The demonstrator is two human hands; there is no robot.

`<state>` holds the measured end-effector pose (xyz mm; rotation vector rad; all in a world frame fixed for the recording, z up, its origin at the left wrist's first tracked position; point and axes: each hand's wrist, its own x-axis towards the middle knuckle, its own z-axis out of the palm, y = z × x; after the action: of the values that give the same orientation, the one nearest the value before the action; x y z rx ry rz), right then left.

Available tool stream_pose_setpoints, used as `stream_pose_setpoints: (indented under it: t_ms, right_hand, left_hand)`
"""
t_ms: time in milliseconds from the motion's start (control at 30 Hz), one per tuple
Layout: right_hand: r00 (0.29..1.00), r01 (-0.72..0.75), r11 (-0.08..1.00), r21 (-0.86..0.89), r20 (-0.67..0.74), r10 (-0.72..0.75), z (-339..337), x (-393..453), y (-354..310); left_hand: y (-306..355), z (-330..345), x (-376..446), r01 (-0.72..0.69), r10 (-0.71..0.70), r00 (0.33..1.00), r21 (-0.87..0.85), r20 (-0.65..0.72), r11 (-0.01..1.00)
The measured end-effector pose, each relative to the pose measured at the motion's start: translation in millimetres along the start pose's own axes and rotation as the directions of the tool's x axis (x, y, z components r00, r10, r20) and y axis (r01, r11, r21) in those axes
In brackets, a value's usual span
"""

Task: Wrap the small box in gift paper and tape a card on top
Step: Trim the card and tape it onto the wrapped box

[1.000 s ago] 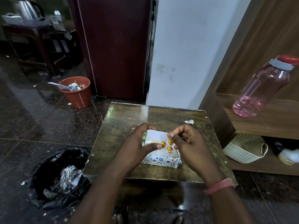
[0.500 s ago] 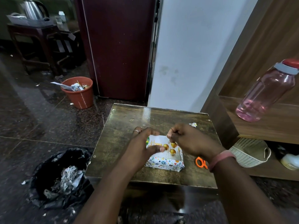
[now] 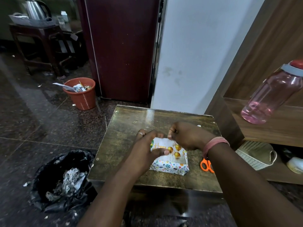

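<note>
Holding the card (image 3: 165, 145) down on the wrapped box (image 3: 170, 167) with our left hand (image 3: 146, 151), we curl our right hand (image 3: 185, 136) at its far edge, whether pinching anything we cannot tell; paper scraps fill the orange bin (image 3: 82, 95).

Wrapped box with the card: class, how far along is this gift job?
Done: the box is wrapped in patterned paper. In hand: the left hand holds the balloon card on top while the right hand pinches at its far edge. Left: no tape shows, so taping cannot be confirmed.
</note>
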<state>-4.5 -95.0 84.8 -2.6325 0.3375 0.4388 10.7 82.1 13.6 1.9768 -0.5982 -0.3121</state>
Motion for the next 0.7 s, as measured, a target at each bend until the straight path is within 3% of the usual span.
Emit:
stream_pose_setpoints:
  t_ms: [100,233,300,500,700]
  right_hand:
    - [0.999,0.012,0.994,0.105,0.029,-0.015,-0.5,-2.6,5.3]
    - [0.995,0.081,0.922,0.378,0.031,-0.1,-1.0,-10.3,15.2]
    - [0.993,0.086,0.906,0.415,0.035,-0.11,-1.4,-12.5,16.7]
    - [0.998,0.031,0.992,0.124,0.051,-0.037,-1.0,-0.4,7.6]
    - [0.999,-0.04,0.999,-0.009,0.036,0.04,-1.8,7.3,-5.6]
  left_hand:
    - [1.0,-0.8,-0.7,0.018,-0.018,1.0,-0.002,0.005,1.0]
    - [2.6,-1.2,-1.3,0.024,-0.024,1.0,-0.005,0.016,1.0]
    - [2.2,-1.0,-1.5,0.027,-0.027,1.0,-0.007,0.016,1.0]
    - [2.3,-0.9,-1.7,0.023,-0.022,1.0,-0.019,0.011,1.0]
    - [3.2,-1.9,-1.9,0.012,-0.012,1.0,-0.013,0.011,1.0]
